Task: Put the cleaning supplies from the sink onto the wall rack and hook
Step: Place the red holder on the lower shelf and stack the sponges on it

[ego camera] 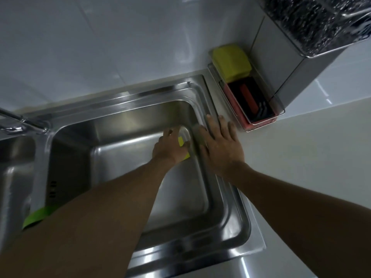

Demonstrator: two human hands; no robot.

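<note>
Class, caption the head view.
Left hand reaches a yellow sponge in the sink; right hand rests on the rim.

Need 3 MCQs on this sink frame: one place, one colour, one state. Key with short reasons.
1. Where is the left hand?
A. inside the sink basin
B. on the wall rack
C. on the tap

2. What colour is the sponge in the wall rack?
A. blue
B. yellow
C. white

3. What is the right hand doing?
A. gripping a bottle
B. lying flat, fingers spread, on the sink rim
C. closed in a fist

Key: 1 A, it reaches down onto a yellow item in the basin. 2 B, yellow sponge at the rack's far end. 3 B, palm down, holding nothing.
</note>
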